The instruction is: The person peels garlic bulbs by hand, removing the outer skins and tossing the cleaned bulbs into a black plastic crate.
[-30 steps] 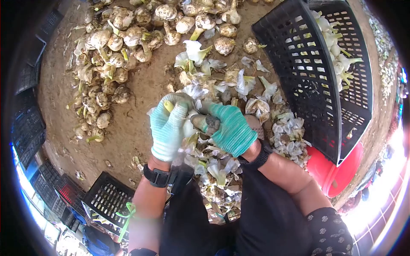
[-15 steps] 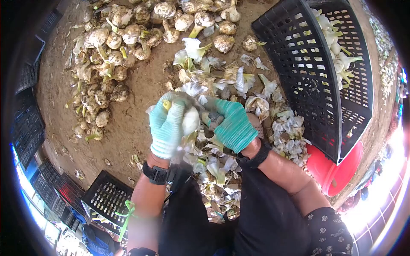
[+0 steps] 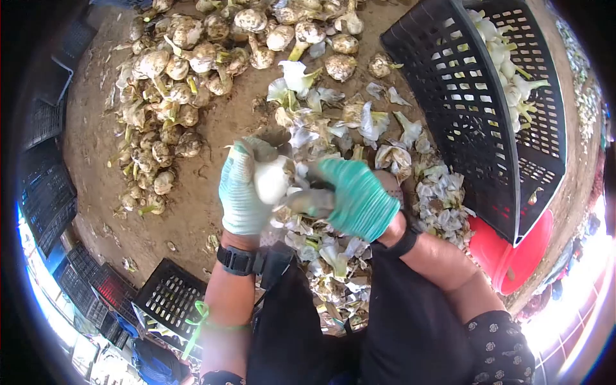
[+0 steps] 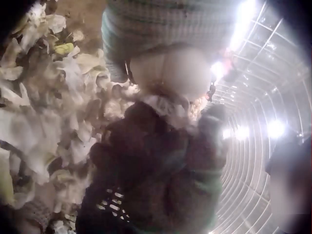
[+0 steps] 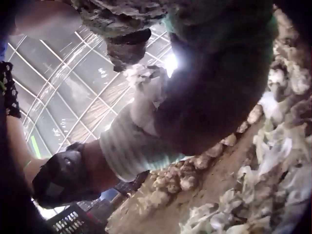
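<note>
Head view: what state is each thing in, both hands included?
Left hand: gripping the bulb.
Bulb: white, mostly bare.
Right hand: beside the bulb, blurred; grip unclear.
Bulb pile: unpeeled, soil-stained.
Peelings: loose, scattered.
Black crate: holding pale bulbs.
Red tub: partly hidden by the crate.

Gloves (image 3: 364,202) striped teal and white; the bulb (image 3: 272,181) white; crate (image 3: 471,138) black; tub (image 3: 489,253) red.
</note>
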{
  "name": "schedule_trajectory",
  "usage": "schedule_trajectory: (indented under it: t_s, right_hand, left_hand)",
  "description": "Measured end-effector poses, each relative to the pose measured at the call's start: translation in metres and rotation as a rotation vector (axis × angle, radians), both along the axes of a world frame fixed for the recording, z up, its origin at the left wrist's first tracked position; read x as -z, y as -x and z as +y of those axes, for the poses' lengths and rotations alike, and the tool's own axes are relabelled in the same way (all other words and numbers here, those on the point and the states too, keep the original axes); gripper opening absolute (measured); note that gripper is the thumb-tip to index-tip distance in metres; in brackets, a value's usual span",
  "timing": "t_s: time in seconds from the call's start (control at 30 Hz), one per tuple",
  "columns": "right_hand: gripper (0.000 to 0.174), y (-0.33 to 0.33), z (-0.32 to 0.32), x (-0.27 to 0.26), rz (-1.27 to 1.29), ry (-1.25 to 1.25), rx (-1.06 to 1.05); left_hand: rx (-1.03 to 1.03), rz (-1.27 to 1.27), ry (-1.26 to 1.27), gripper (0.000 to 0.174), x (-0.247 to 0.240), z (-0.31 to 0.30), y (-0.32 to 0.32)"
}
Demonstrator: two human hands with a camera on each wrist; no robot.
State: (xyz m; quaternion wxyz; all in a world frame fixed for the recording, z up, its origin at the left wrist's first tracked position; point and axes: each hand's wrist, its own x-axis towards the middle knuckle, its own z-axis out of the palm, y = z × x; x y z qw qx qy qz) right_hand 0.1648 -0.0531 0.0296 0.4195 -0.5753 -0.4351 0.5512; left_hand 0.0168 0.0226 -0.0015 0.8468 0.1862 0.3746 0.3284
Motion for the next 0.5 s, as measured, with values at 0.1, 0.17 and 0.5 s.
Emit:
schedule_trajectory:
  t_s: [0.1, 0.17, 0.5]
  right_hand:
    - [0.012, 0.018, -0.005, 0.022, -0.241, -0.206, 0.2]
    - [0.01, 0.013, -0.006, 0.025, -0.23, -0.163, 0.171]
    - [0.021, 0.001, -0.007, 0.013, -0.337, -0.088, 0.331]
  left_hand:
    - [0.015, 0.404, -0.026, 0.037, -0.005, -0.004, -0.012]
    - [0.042, 0.352, 0.084, 0.039, -0.001, -0.004, -0.012]
    - [-0.009, 0.509, -0.113, 0.017, -0.008, -0.004, -0.015]
